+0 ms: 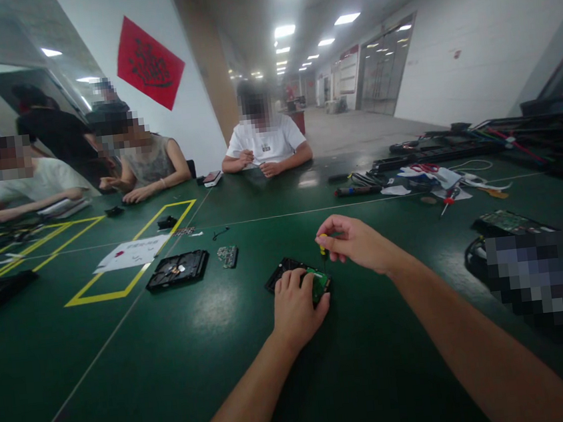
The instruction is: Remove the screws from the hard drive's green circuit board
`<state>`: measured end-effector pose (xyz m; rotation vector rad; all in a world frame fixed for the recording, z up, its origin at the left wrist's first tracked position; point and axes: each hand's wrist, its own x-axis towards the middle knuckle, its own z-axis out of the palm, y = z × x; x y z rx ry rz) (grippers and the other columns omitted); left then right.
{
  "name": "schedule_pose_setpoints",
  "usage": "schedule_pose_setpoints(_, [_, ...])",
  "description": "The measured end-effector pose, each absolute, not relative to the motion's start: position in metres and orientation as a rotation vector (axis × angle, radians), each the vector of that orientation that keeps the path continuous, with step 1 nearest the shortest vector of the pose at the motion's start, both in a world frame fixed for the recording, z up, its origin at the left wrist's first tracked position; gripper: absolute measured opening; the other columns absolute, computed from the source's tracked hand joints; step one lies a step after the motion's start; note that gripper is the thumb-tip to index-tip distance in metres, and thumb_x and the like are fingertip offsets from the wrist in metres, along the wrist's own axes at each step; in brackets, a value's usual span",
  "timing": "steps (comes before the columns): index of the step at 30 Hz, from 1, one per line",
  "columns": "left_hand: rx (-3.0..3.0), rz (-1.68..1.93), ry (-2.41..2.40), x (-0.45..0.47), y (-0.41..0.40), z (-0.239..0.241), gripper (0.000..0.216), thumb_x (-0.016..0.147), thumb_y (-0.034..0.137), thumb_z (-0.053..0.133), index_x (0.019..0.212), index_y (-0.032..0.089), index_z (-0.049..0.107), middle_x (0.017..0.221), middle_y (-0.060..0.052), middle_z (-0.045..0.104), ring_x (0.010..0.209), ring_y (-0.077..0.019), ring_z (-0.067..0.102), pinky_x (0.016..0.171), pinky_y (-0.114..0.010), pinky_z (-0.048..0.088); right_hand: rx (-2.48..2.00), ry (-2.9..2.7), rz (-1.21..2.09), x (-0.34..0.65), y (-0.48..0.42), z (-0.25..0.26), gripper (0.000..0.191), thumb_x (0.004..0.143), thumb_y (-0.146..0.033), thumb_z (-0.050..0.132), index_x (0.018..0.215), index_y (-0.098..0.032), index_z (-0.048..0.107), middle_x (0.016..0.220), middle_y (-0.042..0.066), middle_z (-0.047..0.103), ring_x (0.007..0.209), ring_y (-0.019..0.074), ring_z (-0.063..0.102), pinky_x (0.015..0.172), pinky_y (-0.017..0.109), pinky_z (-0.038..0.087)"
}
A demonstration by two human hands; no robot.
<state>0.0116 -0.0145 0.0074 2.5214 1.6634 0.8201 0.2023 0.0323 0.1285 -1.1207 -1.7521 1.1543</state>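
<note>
My left hand (296,310) lies over a black casing with a green circuit board (321,284) and grips it against the table, fingers on top and thumb along the near right side. Pinched in my right hand (348,244) is a small screwdriver with a yellow and black handle (323,248). It stands upright, its thin shaft pointing down at the board's far right corner. Whether the tip touches a screw is too small to tell. My left fingers hide much of the casing.
The green table (178,376) bears a loose circuit board (228,257), an open black casing (177,270) and a white paper (132,252) by yellow tape. Tools, including a red-handled screwdriver (446,204), and cables lie right. A person in a white shirt (266,139) sits opposite; others sit left.
</note>
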Motion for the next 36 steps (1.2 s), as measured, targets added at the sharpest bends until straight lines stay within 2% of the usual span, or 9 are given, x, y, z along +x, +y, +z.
schedule_pose_setpoints(4, [2.519, 0.821, 1.657, 0.0114, -0.0143, 0.0077, 0.039, 0.089, 0.043, 0.07, 0.124, 0.026, 0.065, 0.126, -0.01, 0.061, 0.12, -0.0337, 0.052, 0.102, -0.052, 0.044, -1.082, -1.775, 1.209, 0.2057, 0.0362, 0.1272, 0.02, 0.097, -0.034, 0.06, 0.11, -0.02, 0.066, 0.081, 0.002, 0.067, 0.06, 0.012, 0.061, 0.051, 0.024, 0.045])
schedule_pose_setpoints(7, [2.522, 0.83, 1.655, 0.0114, -0.0142, 0.0078, 0.038, 0.089, 0.043, 0.071, 0.123, 0.026, 0.065, 0.126, -0.01, 0.061, 0.119, -0.0337, 0.052, 0.102, -0.052, 0.043, -1.065, -1.728, 1.253, 0.206, 0.0379, 0.1271, 0.023, 0.098, -0.032, 0.055, 0.114, -0.02, 0.068, 0.106, 0.007, 0.071, 0.062, 0.0105, 0.063, 0.051, 0.024, 0.046])
schedule_pose_setpoints(9, [2.527, 0.835, 1.656, 0.0114, -0.0143, 0.0074, 0.039, 0.089, 0.043, 0.07, 0.124, 0.025, 0.065, 0.127, -0.01, 0.06, 0.119, -0.0336, 0.052, 0.102, -0.052, 0.043, -1.076, -1.711, 1.252, 0.2051, 0.0372, 0.1278, 0.022, 0.099, -0.034, 0.055, 0.11, -0.02, 0.069, 0.114, 0.008, 0.071, 0.063, 0.0099, 0.062, 0.051, 0.024, 0.045])
schedule_pose_setpoints(15, [2.524, 0.82, 1.661, 0.0115, -0.014, 0.0072, 0.039, 0.089, 0.042, 0.071, 0.123, 0.025, 0.065, 0.127, -0.01, 0.061, 0.119, -0.0338, 0.052, 0.102, -0.052, 0.044, -1.113, -1.744, 1.197, 0.2045, 0.0335, 0.1294, 0.018, 0.097, -0.038, 0.061, 0.101, -0.02, 0.064, 0.106, 0.007, 0.074, 0.059, 0.009, 0.055, 0.049, 0.023, 0.039])
schedule_pose_setpoints(21, [2.527, 0.818, 1.656, 0.0114, -0.0151, 0.0099, 0.039, 0.09, 0.043, 0.069, 0.124, 0.025, 0.065, 0.127, -0.01, 0.061, 0.12, -0.0334, 0.052, 0.102, -0.052, 0.043, -1.165, -1.759, 1.092, 0.2059, 0.0321, 0.132, 0.029, 0.094, -0.044, 0.066, 0.104, -0.018, 0.072, 0.074, 0.001, 0.063, 0.056, 0.0096, 0.046, 0.05, 0.023, 0.037])
schedule_pose_setpoints(24, [2.532, 0.819, 1.655, 0.0114, -0.0154, 0.0093, 0.039, 0.09, 0.043, 0.069, 0.125, 0.025, 0.065, 0.127, -0.01, 0.061, 0.119, -0.0333, 0.052, 0.102, -0.051, 0.043, -1.139, -1.766, 1.109, 0.2053, 0.0314, 0.1326, 0.029, 0.094, -0.04, 0.066, 0.113, -0.018, 0.071, 0.081, 0.003, 0.067, 0.057, 0.0095, 0.05, 0.05, 0.023, 0.038])
schedule_pose_setpoints(28, [2.529, 0.823, 1.664, 0.0115, -0.0146, 0.007, 0.039, 0.09, 0.043, 0.069, 0.124, 0.025, 0.065, 0.127, -0.01, 0.061, 0.119, -0.0333, 0.052, 0.103, -0.051, 0.042, -1.08, -1.771, 1.145, 0.2049, 0.0335, 0.1302, 0.026, 0.095, -0.034, 0.06, 0.115, -0.019, 0.068, 0.109, 0.008, 0.071, 0.06, 0.0095, 0.059, 0.048, 0.023, 0.04])
schedule_pose_setpoints(33, [2.526, 0.817, 1.657, 0.011, -0.0139, 0.006, 0.04, 0.091, 0.044, 0.068, 0.126, 0.026, 0.064, 0.127, -0.01, 0.061, 0.119, -0.0334, 0.052, 0.102, -0.051, 0.043, -1.085, -1.819, 1.137, 0.2067, 0.0346, 0.1306, 0.024, 0.097, -0.034, 0.057, 0.11, -0.019, 0.07, 0.082, 0.003, 0.068, 0.059, 0.011, 0.057, 0.05, 0.023, 0.04])
schedule_pose_setpoints(36, [2.532, 0.805, 1.663, 0.0107, -0.014, 0.006, 0.039, 0.091, 0.045, 0.068, 0.125, 0.026, 0.064, 0.127, -0.01, 0.061, 0.119, -0.0336, 0.052, 0.102, -0.051, 0.043, -1.084, -1.805, 1.109, 0.2056, 0.0327, 0.1311, 0.021, 0.095, -0.034, 0.061, 0.106, -0.018, 0.07, 0.083, 0.003, 0.067, 0.06, 0.0109, 0.056, 0.051, 0.024, 0.041])
